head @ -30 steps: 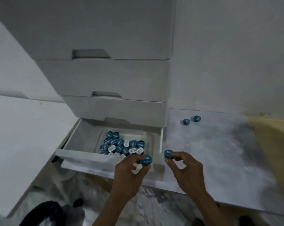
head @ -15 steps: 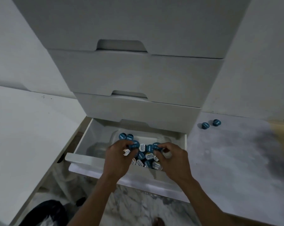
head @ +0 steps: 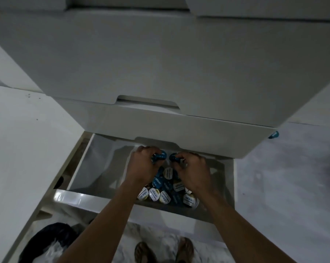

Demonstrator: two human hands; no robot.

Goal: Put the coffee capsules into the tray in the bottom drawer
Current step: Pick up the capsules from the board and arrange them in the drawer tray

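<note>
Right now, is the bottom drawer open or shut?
Open: the bottom drawer is pulled out, coffee capsules visible inside, both hands reaching in.

The open bottom drawer [head: 95, 164] carries a pale tray [head: 216, 179] toward its right side, and the tray holds a heap of blue coffee capsules [head: 167, 188], many lying foil lid up. Right of the drawer unit, a grey mottled floor [head: 289, 177] bears one blue capsule [head: 273, 134], half hidden behind the cabinet's corner.
</note>
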